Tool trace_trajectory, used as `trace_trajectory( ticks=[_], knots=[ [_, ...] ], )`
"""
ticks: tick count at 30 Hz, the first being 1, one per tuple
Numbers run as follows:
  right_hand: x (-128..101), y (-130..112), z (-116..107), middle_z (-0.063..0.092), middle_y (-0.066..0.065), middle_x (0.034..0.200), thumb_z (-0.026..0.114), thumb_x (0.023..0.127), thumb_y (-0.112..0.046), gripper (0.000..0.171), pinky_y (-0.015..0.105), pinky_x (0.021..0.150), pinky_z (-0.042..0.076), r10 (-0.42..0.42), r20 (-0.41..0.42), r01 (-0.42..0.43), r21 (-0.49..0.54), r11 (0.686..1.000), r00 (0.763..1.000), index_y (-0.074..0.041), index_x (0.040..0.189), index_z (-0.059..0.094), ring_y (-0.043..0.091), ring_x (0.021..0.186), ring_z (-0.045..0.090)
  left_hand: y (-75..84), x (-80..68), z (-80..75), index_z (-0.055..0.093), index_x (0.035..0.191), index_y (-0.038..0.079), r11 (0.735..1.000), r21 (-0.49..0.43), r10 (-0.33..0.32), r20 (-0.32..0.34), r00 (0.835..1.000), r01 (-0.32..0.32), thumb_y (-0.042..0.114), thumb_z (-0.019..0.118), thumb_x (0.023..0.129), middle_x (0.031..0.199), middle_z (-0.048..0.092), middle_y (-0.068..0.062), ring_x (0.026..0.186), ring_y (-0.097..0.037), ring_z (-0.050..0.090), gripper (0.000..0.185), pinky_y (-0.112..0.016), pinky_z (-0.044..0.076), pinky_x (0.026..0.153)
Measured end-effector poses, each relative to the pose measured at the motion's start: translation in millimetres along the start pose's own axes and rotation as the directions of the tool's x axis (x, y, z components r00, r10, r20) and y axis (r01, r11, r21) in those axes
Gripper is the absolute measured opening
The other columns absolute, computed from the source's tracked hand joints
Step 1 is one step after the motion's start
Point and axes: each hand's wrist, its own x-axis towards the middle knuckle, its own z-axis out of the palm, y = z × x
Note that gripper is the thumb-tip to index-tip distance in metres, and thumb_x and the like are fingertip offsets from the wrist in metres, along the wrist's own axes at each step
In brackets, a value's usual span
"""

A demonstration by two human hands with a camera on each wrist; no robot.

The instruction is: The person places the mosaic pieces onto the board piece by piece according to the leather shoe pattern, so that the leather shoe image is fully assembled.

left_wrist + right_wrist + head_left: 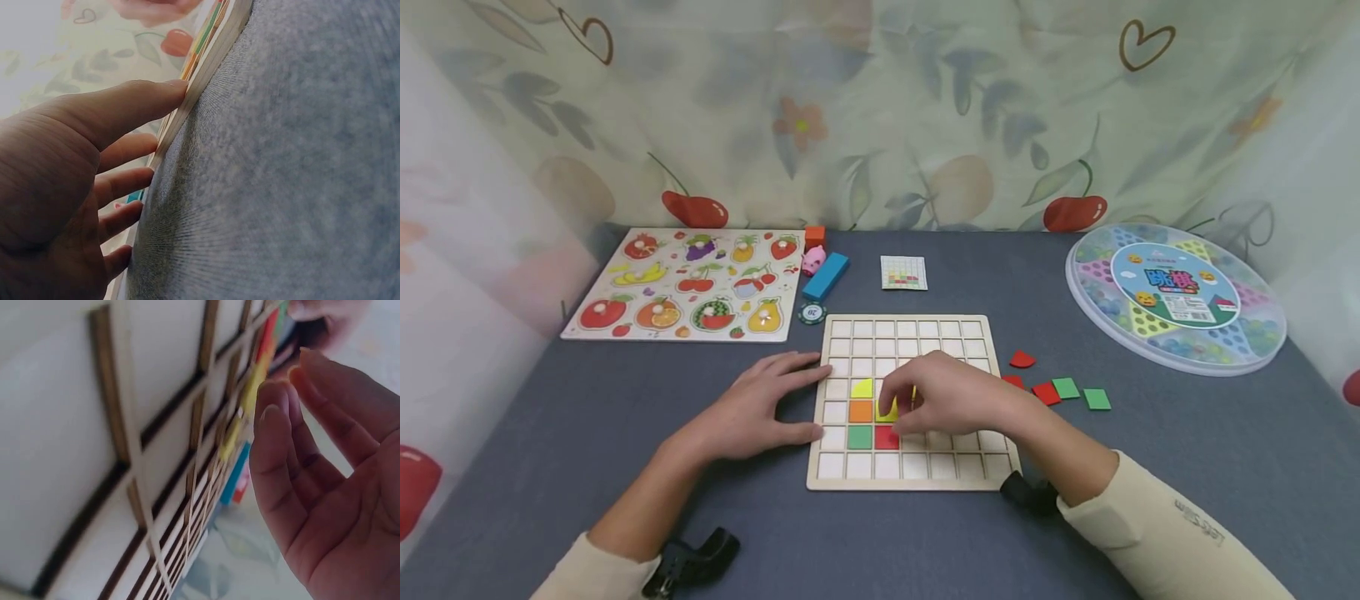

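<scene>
A wooden grid board [912, 471] with white cells lies on the dark cloth. In its cells sit a yellow rounded piece [862, 389], an orange square [861, 412], a green square [860, 438] and a red square [887, 439]. Another yellow piece [885, 414] is partly hidden beneath my right hand [947, 393]. That hand hovers low over the board, fingers bent and fingertips close to the yellow and red pieces; the right wrist view shows nothing clearly held. My left hand [767, 406] rests at the board's left edge, its thumb and fingertips touching the rim [203, 72].
Right of the board lie loose red [1046, 393] and green tiles [1097, 400]. Behind it is a small pattern card [903, 272]. A fruit puzzle [688, 287], blue block [826, 277], pink pig figure [813, 259] and chip [812, 313] stand left; a round game box [1176, 296] lies right.
</scene>
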Motion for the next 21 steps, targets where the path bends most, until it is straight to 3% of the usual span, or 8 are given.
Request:
trace_trajectory(
  ticks=[10, 21],
  knots=[
    [-28.5, 21.1, -21.0, 0.071, -0.007, 0.089, 0.075, 0.091, -0.012, 0.011, 0.031, 0.078, 0.055, 0.007, -0.063, -0.001, 0.089, 0.996, 0.998, -0.016, 0.100, 0.078, 0.012, 0.084, 0.065, -1.1, -1.5, 0.7, 0.047, 0.157, 0.022, 1.000, 0.000, 0.003, -0.005, 1.000, -0.003, 0.047, 0.078, 0.089, 0.168, 0.033, -0.009, 0.152, -0.041, 0.025, 0.078, -0.071, 0.027, 0.116],
    [-60.0, 42.6, -37.1, 0.070, -0.004, 0.090, 0.077, 0.092, -0.015, 0.016, 0.031, 0.077, 0.054, 0.089, -0.081, -0.080, 0.112, 0.991, 0.993, -0.014, 0.107, 0.077, 0.015, 0.088, 0.064, -1.4, -0.8, 1.3, 0.047, 0.157, 0.023, 1.000, -0.005, 0.010, -0.005, 1.000, -0.010, 0.047, 0.078, 0.089, 0.167, 0.033, -0.010, 0.152, -0.041, 0.025, 0.078, -0.071, 0.028, 0.115]
  ],
)
